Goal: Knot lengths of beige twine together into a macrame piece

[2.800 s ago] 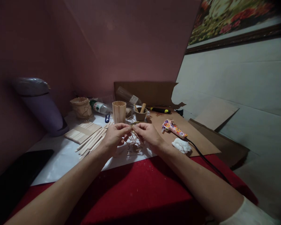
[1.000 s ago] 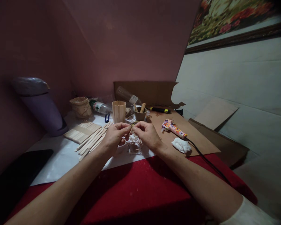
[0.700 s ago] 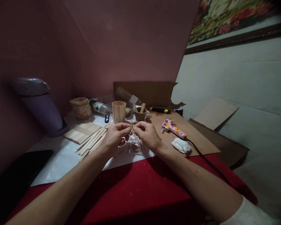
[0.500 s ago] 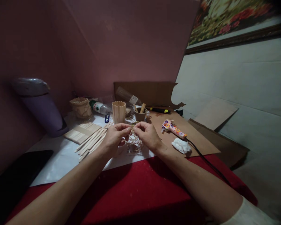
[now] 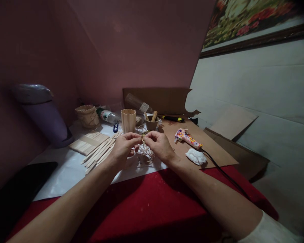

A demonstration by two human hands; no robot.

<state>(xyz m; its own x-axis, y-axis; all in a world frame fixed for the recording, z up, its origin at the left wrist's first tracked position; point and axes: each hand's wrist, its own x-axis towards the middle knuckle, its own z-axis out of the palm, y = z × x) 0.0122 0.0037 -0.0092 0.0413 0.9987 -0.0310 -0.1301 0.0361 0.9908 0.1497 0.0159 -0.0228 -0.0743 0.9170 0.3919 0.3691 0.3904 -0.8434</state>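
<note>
My left hand [image 5: 123, 146] and my right hand [image 5: 159, 145] meet fingertip to fingertip over the middle of the table, each closed in a pinch. Thin twine [image 5: 147, 153] hangs in a loose tangle between and below them, down to the white sheet. Both pinches appear to be on this twine, though the exact spot is hidden by the fingers. Just beyond my left hand stands a cup made of wooden craft sticks [image 5: 128, 120]. Loose craft sticks [image 5: 101, 152] lie to the left of that hand.
To the right, a flowered glue gun [image 5: 187, 138] and a crumpled white wad [image 5: 196, 157] lie on cardboard [image 5: 218, 153]. Behind are a small pot [image 5: 152, 125] holding sticks, a utility knife [image 5: 172, 118] and plastic bottles [image 5: 108, 115]. A purple flask-like container [image 5: 47, 118] stands far left.
Both hands stay almost in place, fingertips still together. The twine hanging below them has shifted slightly.
</note>
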